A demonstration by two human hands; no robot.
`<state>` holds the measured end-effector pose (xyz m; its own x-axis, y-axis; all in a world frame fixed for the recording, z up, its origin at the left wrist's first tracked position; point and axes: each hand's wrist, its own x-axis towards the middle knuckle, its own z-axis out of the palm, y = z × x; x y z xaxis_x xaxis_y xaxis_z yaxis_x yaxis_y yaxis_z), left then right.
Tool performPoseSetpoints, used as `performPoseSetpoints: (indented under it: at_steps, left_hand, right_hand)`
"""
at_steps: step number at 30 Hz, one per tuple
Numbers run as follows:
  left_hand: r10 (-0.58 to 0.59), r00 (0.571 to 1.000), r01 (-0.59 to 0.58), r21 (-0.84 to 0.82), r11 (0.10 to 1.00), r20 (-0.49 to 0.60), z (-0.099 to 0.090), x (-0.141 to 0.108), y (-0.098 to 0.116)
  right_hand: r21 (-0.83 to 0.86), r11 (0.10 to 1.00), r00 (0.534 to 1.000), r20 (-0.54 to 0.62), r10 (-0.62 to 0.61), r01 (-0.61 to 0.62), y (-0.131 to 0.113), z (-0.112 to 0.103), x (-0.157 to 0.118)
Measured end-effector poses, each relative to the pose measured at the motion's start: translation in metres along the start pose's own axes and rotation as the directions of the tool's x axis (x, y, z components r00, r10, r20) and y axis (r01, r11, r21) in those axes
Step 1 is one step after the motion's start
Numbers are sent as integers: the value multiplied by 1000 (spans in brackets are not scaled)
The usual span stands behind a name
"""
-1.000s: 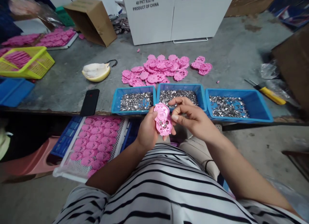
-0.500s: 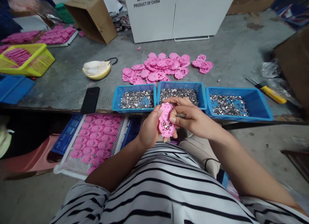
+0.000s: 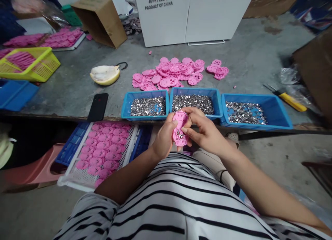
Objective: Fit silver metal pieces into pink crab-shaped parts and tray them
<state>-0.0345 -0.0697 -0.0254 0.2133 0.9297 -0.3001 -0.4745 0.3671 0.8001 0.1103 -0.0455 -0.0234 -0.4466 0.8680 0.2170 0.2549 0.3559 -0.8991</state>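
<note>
A pink plastic piece (image 3: pixel 180 124) with small shiny metal parts near its lower end is upright between my hands, in front of the table edge. My left hand (image 3: pixel 164 135) holds it from the left, thumb on its face. My right hand (image 3: pixel 201 128) is closed at its right side, thumb and forefinger at the piece near the metal parts; whether a small part is pinched there is hidden. Just beyond are three blue bins of metal parts: left bin (image 3: pixel 124 105), middle bin (image 3: pixel 218 101) and right bin (image 3: pixel 282 110).
Behind the bins lies a pile of pink pieces (image 3: pixel 173 69). A black phone (image 3: pixel 98 107), a fruit rind (image 3: pixel 106 76) and a yellow-handled tool (image 3: pixel 293 101) lie on the table (image 3: pixel 254 60). Below left, a white tray (image 3: pixel 77 179) holds rows of pink pieces.
The right thumb and fingers have shifted slightly over the pink piece, near the metal parts. The piece has turned a little, and the view has moved slightly.
</note>
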Motion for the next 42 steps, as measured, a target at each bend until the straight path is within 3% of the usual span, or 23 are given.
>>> performPoseSetpoints:
  at_steps: [4, 8, 12, 19, 23, 27, 30, 34, 38, 42]
  left_hand:
    - [-3, 1000, 3, -9, 1000, 20, -1, 1, 0]
    - [6, 993, -9, 27, 1000, 115, -2, -1, 6]
    - [29, 989, -44, 101, 994, 143, -2, -4, 11]
    - [49, 995, -61, 148, 987, 84, -4, -2, 9]
    - [30, 992, -43, 107, 993, 120, -11, -3, 4]
    - [0, 997, -12, 152, 988, 78, -41, -8, -9]
    - [-23, 996, 36, 155, 987, -85, -72, -25, -27]
    - [-24, 942, 55, 82, 995, -336, -113, -57, -50]
    - [48, 890, -35, 36, 999, -454, -142, -82, -53]
    - [223, 845, -216, 72, 974, -485, -151, -91, -35]
  right_hand:
    - [178, 979, 993, -52, 110, -99, 0, 3, -2]
    - [504, 850, 955, -143, 258, -154, -2, -2, 1]
    - [517, 847, 936, -222, 274, -125, 1, -6, 2]
    - [524, 833, 920, -209, 331, -181, 10, -4, 0]
    - [493, 833, 891, -221, 397, -250, 10, -4, -4]
    - [380, 882, 877, -274, 395, -279, 15, 5, -1]
    - [336, 865, 867, -207, 454, -373, 13, 16, -4]
    - [266, 842, 850, -121, 512, -469, 8, 26, -8]
    - [265, 834, 857, -52, 513, -484, 14, 31, 0]
    - [288, 824, 861, 5, 508, -488, 23, 39, 12]
